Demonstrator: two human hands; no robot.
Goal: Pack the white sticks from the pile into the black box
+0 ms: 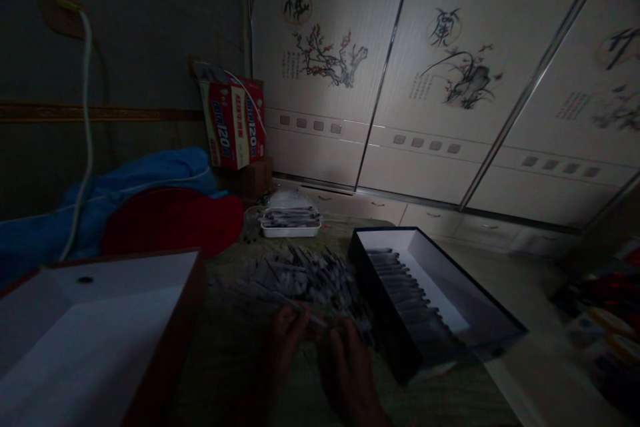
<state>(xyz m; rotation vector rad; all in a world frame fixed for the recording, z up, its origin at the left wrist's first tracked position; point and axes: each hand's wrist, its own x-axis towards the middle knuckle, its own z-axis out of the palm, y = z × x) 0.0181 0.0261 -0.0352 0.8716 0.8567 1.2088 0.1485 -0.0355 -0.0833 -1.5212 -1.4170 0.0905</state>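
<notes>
My left hand [286, 340] is closed, its fingers pinching a slim, pale pen [316, 320] that points up and to the left. My right hand [349, 359] is curled at the pen's near end, fingers closed on it. Just beyond both hands lies a loose pile of similar pens [305, 277], mixed with clear or whitish wrapping. To the right, a dark open box [463, 287] with a white inside holds a row of pens in clear sleeves [405, 293]. The dim light hides fine detail.
A large open box lid or box [125, 320] with a white inside stands at the left. A white tray [291, 231] of slim sticks sits behind the pile. Red cloth [170, 220], blue cloth [150, 173], a hanging cable [86, 127] and a red carton [233, 123] lie further back.
</notes>
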